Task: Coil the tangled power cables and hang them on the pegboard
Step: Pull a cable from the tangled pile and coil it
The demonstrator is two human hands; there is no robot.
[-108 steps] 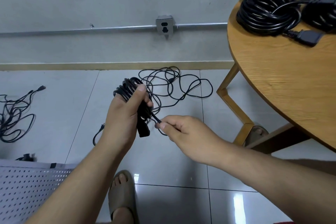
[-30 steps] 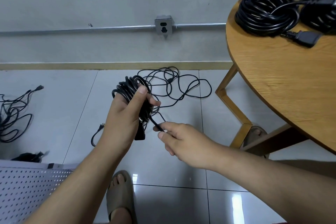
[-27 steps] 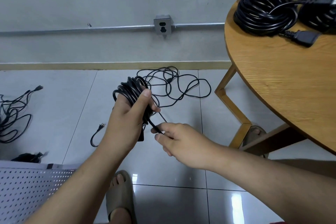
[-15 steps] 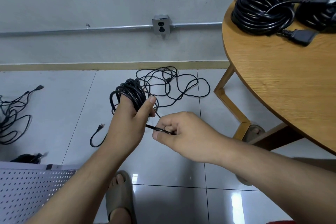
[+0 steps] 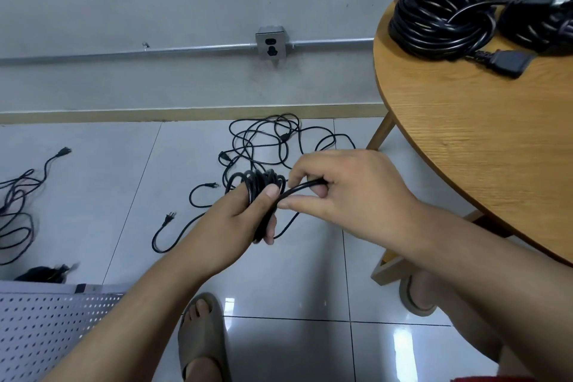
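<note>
Fingers [image 5: 270, 198] of our left hand [image 5: 229, 222] stay curled round the coil [image 5: 263, 181], left of the tabletop [image 5: 465, 139]; our right hand [image 5: 347, 195] pinches the tail [image 5: 299, 188], now swung up over the coil, so we judge the binding wrap begun. Its plug is hidden, and the pegboard [image 5: 46, 329] is cut off.

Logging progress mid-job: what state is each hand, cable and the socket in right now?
left hand: grips the coiled cable
coiled cable: wound in loops, held up
right hand: pinches its free end
tangled cable: loose, uncoiled on the floor
far-left cable: loose on the floor
table coils: wound, lying on the table, unhung
wall socket: nothing plugged in
</note>
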